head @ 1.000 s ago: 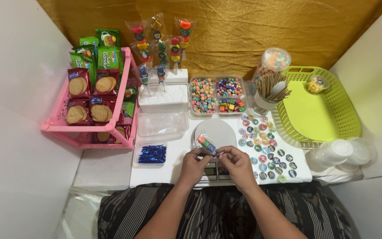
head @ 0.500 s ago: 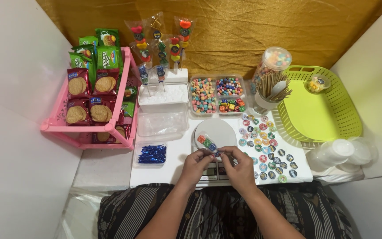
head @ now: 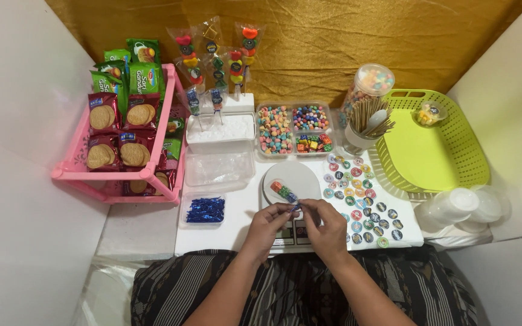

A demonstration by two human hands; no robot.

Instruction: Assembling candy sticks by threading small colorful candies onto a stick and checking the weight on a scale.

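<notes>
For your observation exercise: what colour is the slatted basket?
Lime green basket, clearest in the head view.

head camera, looking steeply down, near worktable [head: 152,232]

A white table [head: 146,232] is seen, on which a pink rack [head: 70,175], a tray of blue twist ties [head: 205,210], a white round plate [head: 303,175], scattered round stickers [head: 357,202], a compartmented candy box [head: 294,130] and a green basket [head: 448,175] are set.

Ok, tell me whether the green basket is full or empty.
Nearly empty: the green basket shows a bare floor, with only one small wrapped item in its far corner.
</notes>
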